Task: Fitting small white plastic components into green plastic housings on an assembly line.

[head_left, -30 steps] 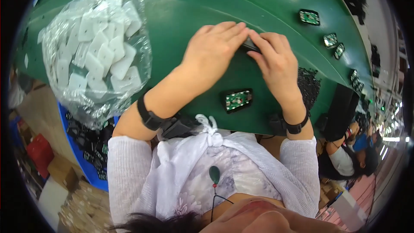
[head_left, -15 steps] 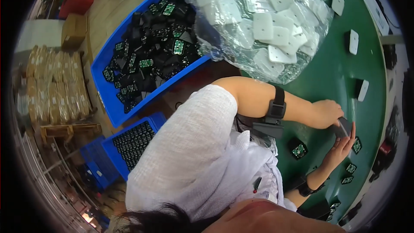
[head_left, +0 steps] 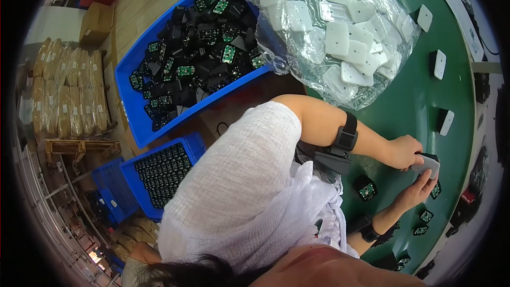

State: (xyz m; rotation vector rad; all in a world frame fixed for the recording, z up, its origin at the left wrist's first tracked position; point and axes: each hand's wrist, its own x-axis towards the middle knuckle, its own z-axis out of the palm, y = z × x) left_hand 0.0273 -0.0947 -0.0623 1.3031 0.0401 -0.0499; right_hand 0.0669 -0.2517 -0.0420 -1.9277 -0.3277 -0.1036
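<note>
Over the green table, both my hands hold one small black box with a pale cover [head_left: 426, 167]. My left hand [head_left: 404, 152] pinches its black edge with thumb and fingers. From below, my right hand [head_left: 413, 193] supports it, fingertips on the pale face. Between my forearms lies an open black casing with a green circuit board [head_left: 366, 189]. Another such casing [head_left: 436, 190] is partly hidden behind my right fingers. Beyond my left hand, a white-covered black box [head_left: 446, 123] stands on edge.
A clear bag of white covers [head_left: 353, 53] lies on the green table [head_left: 388, 111]. Left of it, a blue bin [head_left: 125, 98] holds black casings and circuit boards. A blue crate [head_left: 127, 180] contains rows of dark parts. Small casings [head_left: 426, 216] sit near my right forearm.
The held box has turned from a dark side to its pale cover. My right fingers have bent in from outstretched onto that cover. The whole view has shifted slightly.
</note>
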